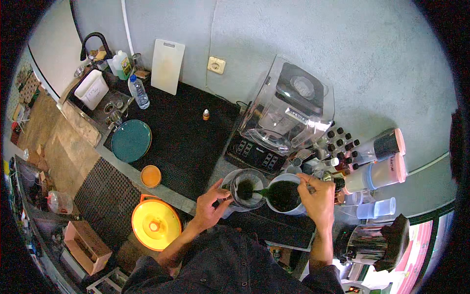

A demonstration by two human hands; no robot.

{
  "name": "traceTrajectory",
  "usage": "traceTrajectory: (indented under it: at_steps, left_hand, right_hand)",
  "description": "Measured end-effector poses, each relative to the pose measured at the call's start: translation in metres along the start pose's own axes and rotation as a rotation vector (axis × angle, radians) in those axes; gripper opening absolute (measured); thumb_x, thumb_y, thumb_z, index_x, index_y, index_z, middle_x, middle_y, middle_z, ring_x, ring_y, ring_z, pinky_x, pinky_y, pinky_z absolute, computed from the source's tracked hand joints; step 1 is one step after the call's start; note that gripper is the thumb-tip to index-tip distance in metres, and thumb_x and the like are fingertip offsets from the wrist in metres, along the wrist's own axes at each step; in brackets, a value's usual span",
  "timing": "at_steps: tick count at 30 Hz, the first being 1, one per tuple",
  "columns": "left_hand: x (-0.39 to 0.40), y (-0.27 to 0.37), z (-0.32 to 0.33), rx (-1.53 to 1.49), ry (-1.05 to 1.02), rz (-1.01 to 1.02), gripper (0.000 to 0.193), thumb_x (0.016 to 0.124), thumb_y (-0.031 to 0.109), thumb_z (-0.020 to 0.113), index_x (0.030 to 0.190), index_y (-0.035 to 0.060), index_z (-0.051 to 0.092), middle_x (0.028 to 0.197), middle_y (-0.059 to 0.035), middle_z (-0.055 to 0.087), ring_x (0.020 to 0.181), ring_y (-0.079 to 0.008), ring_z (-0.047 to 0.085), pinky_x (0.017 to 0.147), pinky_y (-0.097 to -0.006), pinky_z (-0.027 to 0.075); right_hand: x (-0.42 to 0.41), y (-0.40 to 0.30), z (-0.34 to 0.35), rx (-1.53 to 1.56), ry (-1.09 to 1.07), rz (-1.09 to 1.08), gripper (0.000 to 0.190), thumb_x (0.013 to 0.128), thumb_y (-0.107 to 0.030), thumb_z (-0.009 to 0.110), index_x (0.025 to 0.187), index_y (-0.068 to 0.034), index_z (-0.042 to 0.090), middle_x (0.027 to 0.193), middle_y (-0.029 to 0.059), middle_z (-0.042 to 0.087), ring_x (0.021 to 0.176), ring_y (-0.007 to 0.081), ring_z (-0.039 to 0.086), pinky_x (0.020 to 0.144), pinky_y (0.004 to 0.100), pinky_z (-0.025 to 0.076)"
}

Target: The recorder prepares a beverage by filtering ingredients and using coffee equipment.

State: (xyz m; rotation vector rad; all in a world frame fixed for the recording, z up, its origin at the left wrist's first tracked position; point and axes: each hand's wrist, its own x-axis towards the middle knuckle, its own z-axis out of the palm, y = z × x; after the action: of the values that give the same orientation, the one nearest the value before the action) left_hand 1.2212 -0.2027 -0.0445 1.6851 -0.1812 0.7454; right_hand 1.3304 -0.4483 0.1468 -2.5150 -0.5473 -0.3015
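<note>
My right hand [317, 196] grips the rim of a tilted plastic container [290, 210] that holds dark green liquid [284, 194]. A thin stream of the liquid runs from its left edge into a round strainer [253, 180]. The strainer sits over a clear vessel [229, 213], whose lower part is mostly hidden. Closed on the strainer's left side, at the handle or rim, is my left hand [213, 205]. A black enclosed blender [286, 110] with a clear cover stands just beyond both hands.
Black-capped bottles [339, 141] and lidded plastic jars [385, 172] crowd the right. A steel pot [371, 242] stands lower right. On the left are a teal plate [131, 141], a wooden disc [151, 176], a water bottle [139, 93], a yellow lid [156, 224] and a sink basin [117, 97].
</note>
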Motion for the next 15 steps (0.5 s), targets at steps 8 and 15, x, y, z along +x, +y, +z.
traceTrajectory:
  at_steps: [8, 15]
  left_hand:
    - [0.0012, 0.0044, -0.0023, 0.035, 0.000, -0.002, 0.023, 0.082, -0.007, 0.077, 0.100, 0.0003, 0.065, 0.099, -0.0151, 0.074, 0.097, -0.0316, 0.075, 0.113, -0.0600, 0.043]
    - [0.0039, 0.0078, -0.0014, 0.024, 0.012, 0.013, 0.022, 0.082, -0.008, 0.077, 0.099, 0.0000, 0.066, 0.099, -0.0147, 0.074, 0.098, -0.0317, 0.074, 0.112, -0.0597, 0.044]
  right_hand:
    - [0.0010, -0.0048, -0.0032, -0.036, -0.042, 0.025, 0.020, 0.084, -0.013, 0.072, 0.101, -0.005, 0.081, 0.076, 0.0238, 0.070, 0.061, 0.0344, 0.070, 0.060, 0.0399, 0.054]
    - [0.0010, -0.0061, -0.0032, -0.019, -0.044, 0.044, 0.020, 0.085, -0.013, 0.072, 0.100, -0.004, 0.080, 0.081, 0.0235, 0.072, 0.065, 0.0358, 0.071, 0.062, 0.0408, 0.055]
